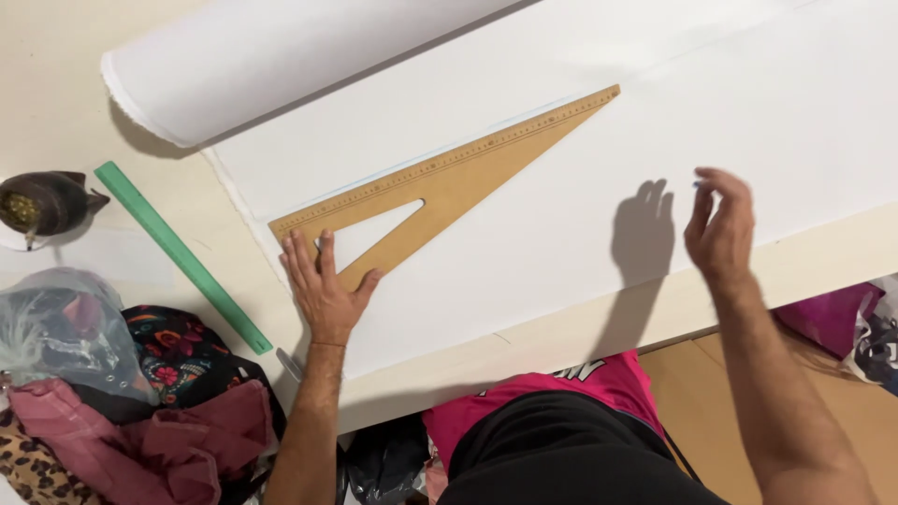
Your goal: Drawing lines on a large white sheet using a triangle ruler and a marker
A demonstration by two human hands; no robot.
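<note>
While the left hand (323, 285) lay flat on the wide end of the wooden set square (449, 182), its fingers were spread and pressed down, the thumb splayed along the lower edge. The square rested on the white fabric (561, 224), its long ruled edge running from about 8 o'clock to 2 o'clock across the sheet, with the narrow tip at 2 o'clock well apart from the holding hand. A faint pale line showed just along that ruled edge. The right hand (720, 229) was raised above the fabric at 3 o'clock of the square, casting a shadow (644, 229); its fingers were curled together, seemingly pinching a small bluish marker, though the object was too small to identify. The fabric roll (281, 56) lay at 11 o'clock, a green ruler (182, 254) at 9 o'clock on the table (56, 103), and a dark pot (42, 201) and bundled clothes (140, 402) farther left.

Risk, as a judgement: because pressure acted only at the wide end, the unheld tip could pivot under any sideways push, skewing a drawn line. The loose fabric could also ruck beneath the square.
</note>
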